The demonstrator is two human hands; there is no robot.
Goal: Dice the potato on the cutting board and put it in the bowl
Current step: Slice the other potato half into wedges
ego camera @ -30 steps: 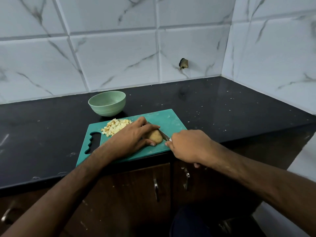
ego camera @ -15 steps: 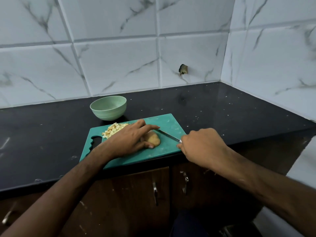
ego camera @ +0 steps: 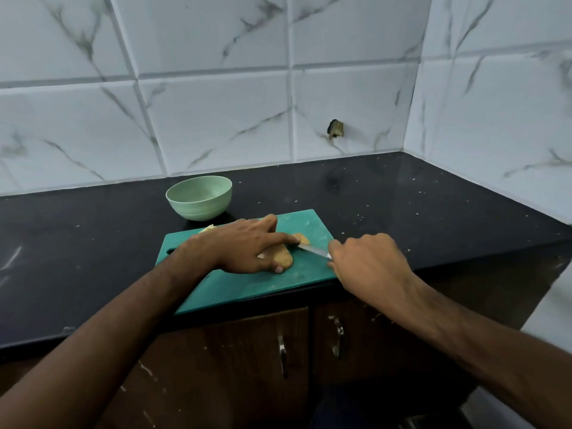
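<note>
Potato [ego camera: 283,257], unpeeled and tan, near the middle of the green cutting board [ego camera: 247,289], pinned under the left hand [ego camera: 244,247]. Probably firm and dense, with a rounded back that wants to roll, and likely wet and slick on any cut face. Best held as now: from above, with the flat side down if there is one. Left fingers [ego camera: 286,238] curved over the top, thumb tip at the near edge; fingertips ought to stay tucked back from the blade line.

Knife [ego camera: 312,250] slanting in from the right, tip hidden against the far right end of the potato, just beside the left forefinger. Right hand [ego camera: 368,264] curled round the handle, fingers wrapped shut, handle itself entirely hidden inside the fist. Only a short stretch of blade showing.

Small tan piece [ego camera: 301,238] just past the blade on the far side: hard to tell whether already cut free or still joined. Pale diced pieces [ego camera: 209,228] barely peeking out behind the left wrist at the far left of the board; size of the heap hidden. Board's handle slot mostly covered by the forearm. Pale green bowl [ego camera: 199,198] on the black counter [ego camera: 93,243], just beyond the board's far left corner, apparently empty, though its near inner wall is out of sight. Dicing judged still under way, transfer not yet begun.
</note>
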